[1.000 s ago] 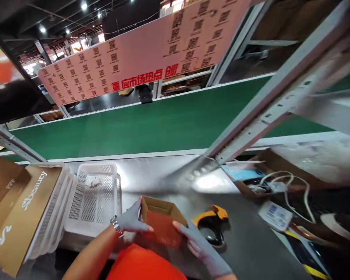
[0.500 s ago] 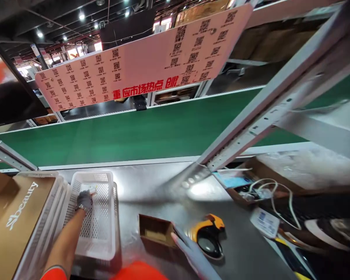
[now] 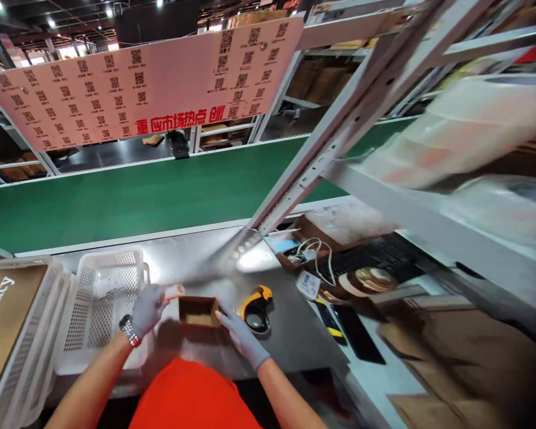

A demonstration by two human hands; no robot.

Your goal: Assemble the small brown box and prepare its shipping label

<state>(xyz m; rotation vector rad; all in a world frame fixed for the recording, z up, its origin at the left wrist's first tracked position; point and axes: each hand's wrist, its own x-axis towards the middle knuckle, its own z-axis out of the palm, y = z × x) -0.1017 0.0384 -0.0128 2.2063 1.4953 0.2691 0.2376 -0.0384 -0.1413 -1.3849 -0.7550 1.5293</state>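
A small open cardboard box (image 3: 199, 311) sits on the steel worktop in front of me. My left hand (image 3: 146, 310), in a grey glove with a wristwatch, holds a small pale item (image 3: 175, 291) at the box's left edge. My right hand (image 3: 241, 335), also gloved, grips the box's right side. A white perforated basket (image 3: 99, 325) stands just left of my left hand, with a small packet lying in it.
A yellow and black tape dispenser (image 3: 255, 307) lies right of the box. A green conveyor belt (image 3: 116, 202) runs behind the worktop. Brown "beauty" cartons (image 3: 0, 322) are at far left. A keyboard (image 3: 366, 259), cables and phones lie to the right under a slanted shelf post (image 3: 321, 149).
My left hand came out of the white basket with a small item and moved right to the box. My right hand stayed on the box. The view swung right.
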